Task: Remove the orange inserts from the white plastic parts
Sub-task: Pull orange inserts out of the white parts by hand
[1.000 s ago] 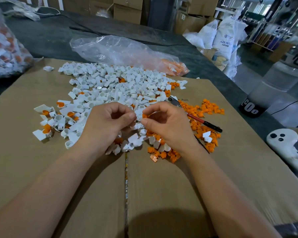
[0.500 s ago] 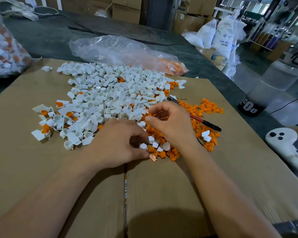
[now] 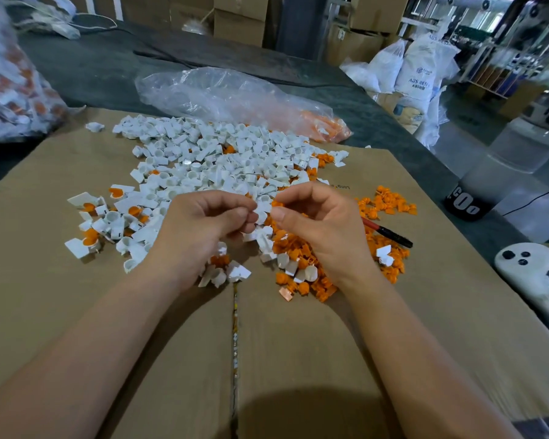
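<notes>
On my feed both hands hover over the flat brown cardboard surface (image 3: 425, 312). The left hand (image 3: 203, 223) pinches a small white plastic part (image 3: 262, 211) between thumb and fingers. The right hand (image 3: 324, 226) pinches the orange insert (image 3: 278, 204) at that part's right edge. Behind them spreads a heap of loose white plastic parts (image 3: 219, 160). Under the right hand lies a pile of loose orange inserts (image 3: 298, 251), with a red-and-black pen (image 3: 387, 232) beside it.

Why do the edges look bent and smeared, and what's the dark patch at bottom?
Head view: wide lens bends the cardboard edges; the bag far left is blurred; the dark patch is likely the person's shadow; left hand and right hand pinching a white part are sharp.
</notes>
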